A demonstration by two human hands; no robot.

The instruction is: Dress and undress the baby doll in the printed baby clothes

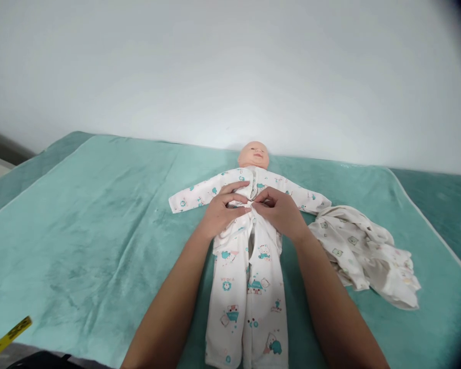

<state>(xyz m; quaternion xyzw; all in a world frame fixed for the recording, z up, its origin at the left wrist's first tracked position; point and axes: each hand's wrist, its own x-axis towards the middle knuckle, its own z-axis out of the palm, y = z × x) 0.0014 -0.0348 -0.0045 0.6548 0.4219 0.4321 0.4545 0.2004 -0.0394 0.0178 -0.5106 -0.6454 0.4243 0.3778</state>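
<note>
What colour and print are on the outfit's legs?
The outfit's legs are white with teal and pink cartoon prints, clearest in the head view.

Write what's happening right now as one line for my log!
left hand, right hand: at front of printed clothes | doll: face up, wearing them | crumpled cloth: on green sheet, right side

The green blanket bears 1 dressed doll and crumpled clothing.

The bald doll lies face up on the green sheet, head farthest away. Its white clothes, printed in teal and pink, spread flat, sleeves out wide, front gaping below the waist.
</note>
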